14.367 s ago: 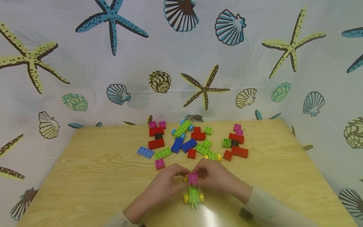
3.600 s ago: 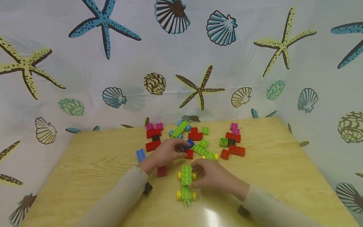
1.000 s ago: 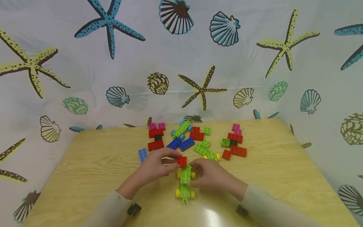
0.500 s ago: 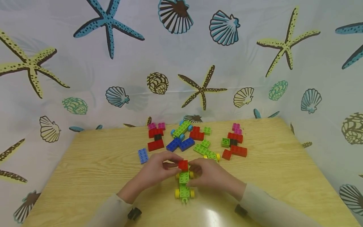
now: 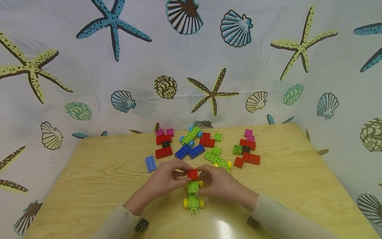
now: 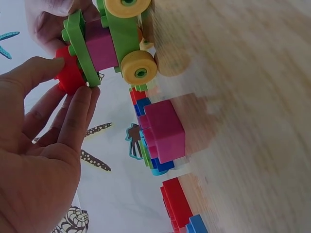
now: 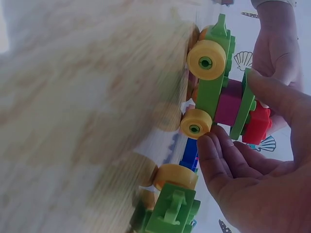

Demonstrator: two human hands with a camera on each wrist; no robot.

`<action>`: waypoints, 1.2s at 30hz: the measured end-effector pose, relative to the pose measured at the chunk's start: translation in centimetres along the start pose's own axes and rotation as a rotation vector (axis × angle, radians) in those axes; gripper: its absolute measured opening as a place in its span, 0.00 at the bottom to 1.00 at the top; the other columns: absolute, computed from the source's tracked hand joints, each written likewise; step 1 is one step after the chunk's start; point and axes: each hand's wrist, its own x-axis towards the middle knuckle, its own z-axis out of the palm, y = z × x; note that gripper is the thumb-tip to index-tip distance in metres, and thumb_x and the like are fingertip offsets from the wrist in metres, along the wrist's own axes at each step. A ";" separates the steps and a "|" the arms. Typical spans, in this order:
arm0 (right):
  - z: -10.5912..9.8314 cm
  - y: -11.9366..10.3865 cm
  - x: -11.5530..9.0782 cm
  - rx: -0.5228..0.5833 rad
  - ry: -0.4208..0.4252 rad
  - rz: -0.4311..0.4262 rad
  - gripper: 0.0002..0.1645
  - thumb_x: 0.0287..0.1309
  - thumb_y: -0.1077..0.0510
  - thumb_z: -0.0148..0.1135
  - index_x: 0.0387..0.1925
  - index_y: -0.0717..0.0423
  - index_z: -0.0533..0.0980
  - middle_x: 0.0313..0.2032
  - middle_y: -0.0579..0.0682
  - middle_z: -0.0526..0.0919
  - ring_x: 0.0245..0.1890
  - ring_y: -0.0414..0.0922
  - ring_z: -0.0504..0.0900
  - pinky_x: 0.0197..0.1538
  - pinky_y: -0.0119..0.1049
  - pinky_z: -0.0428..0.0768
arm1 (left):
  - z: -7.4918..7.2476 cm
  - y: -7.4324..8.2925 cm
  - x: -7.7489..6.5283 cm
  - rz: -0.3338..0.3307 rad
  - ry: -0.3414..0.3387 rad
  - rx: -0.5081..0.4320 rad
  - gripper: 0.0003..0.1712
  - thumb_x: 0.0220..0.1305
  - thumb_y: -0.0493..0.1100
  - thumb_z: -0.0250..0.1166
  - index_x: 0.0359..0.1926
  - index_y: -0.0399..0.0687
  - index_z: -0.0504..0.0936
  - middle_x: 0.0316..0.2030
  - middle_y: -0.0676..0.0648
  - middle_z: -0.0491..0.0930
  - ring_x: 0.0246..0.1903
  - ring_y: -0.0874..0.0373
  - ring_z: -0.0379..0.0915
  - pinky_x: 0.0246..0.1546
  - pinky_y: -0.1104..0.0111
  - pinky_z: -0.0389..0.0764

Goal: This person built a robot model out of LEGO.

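On the bench (image 5: 98, 186), the left hand (image 5: 164, 177) has a pinch on something small, while the right hand (image 5: 222, 186) steadies the green car (image 5: 193, 201) between thumb and fingers. The car's top green plate (image 7: 243, 116) overhangs the pink brick (image 7: 229, 103) under it, so imo pushing on the car's far end could lever it loose. The red brick (image 5: 192, 174), pinched right there by the left hand, might seat crooked if misaligned.

The top brick (image 6: 70, 73) is red, the car (image 6: 124, 36) green and magenta, its wheels (image 6: 130, 68) yellow, the backdrop (image 5: 191, 59) white with starfish (image 5: 112, 20).
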 end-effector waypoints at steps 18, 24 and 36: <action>0.1 0.3 0.2 0.124 0.089 -0.056 0.26 0.78 0.41 0.70 0.69 0.44 0.82 0.53 0.44 0.93 0.54 0.43 0.91 0.64 0.48 0.90 | 0.1 0.4 -0.2 -0.013 0.032 0.079 0.17 0.73 0.41 0.77 0.60 0.52 0.92 0.54 0.50 0.92 0.58 0.50 0.91 0.55 0.59 0.94; 0.2 0.2 0.2 0.174 0.117 -0.045 0.19 0.80 0.41 0.67 0.64 0.41 0.85 0.52 0.43 0.94 0.53 0.42 0.91 0.66 0.50 0.89 | 0.2 0.2 -0.4 -0.074 0.041 0.013 0.18 0.73 0.41 0.77 0.61 0.54 0.92 0.56 0.49 0.93 0.56 0.51 0.93 0.53 0.65 0.94; 0.4 0.2 0.5 0.260 0.100 -0.022 0.20 0.77 0.44 0.72 0.63 0.44 0.86 0.53 0.47 0.94 0.54 0.44 0.92 0.66 0.50 0.89 | 0.3 0.3 -0.5 -0.060 0.041 0.018 0.18 0.73 0.40 0.77 0.61 0.54 0.92 0.55 0.50 0.93 0.53 0.53 0.93 0.52 0.67 0.94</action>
